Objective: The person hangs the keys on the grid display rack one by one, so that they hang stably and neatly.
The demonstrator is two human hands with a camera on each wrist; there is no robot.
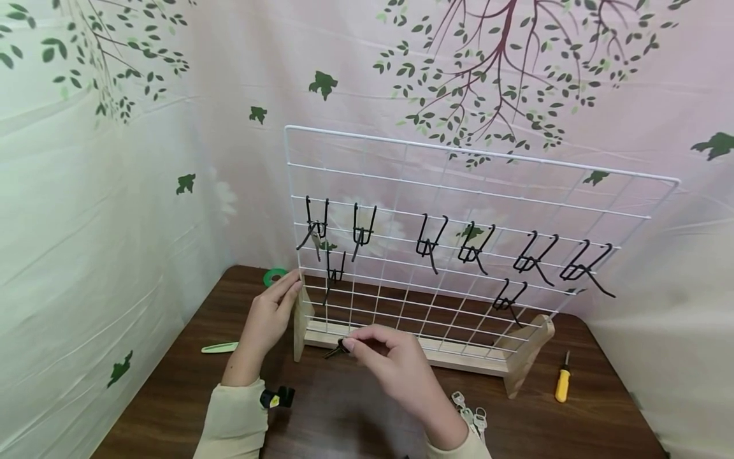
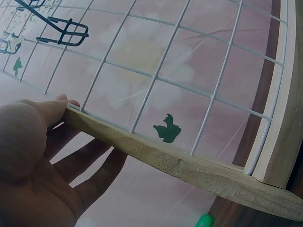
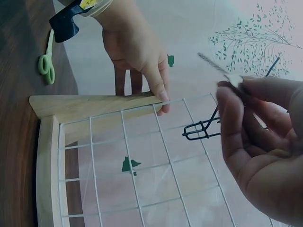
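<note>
A small key (image 1: 334, 350) is pinched between the fingertips of the right hand (image 1: 395, 366), low in front of the white wire grid (image 1: 459, 191) and just above the worktop (image 1: 355, 408). The grid's left wooden foot (image 1: 299, 325) is steadied by the left hand (image 1: 269, 315), its grip released, with straight fingers laid against the wood. Black hooks (image 1: 430, 239) are hung across the grid; a yellow screwdriver (image 1: 563, 381) lies to the right.

Staged recording booth, not a lived-in room. Pale fabric backdrop (image 1: 115, 191) printed with trees and leaves encloses the frame on left, rear and right. Dark wood bench (image 1: 355, 414) at lower centre carries a white wire grid panel (image 1: 459, 255) with black hooks (image 1: 430, 242).
</note>
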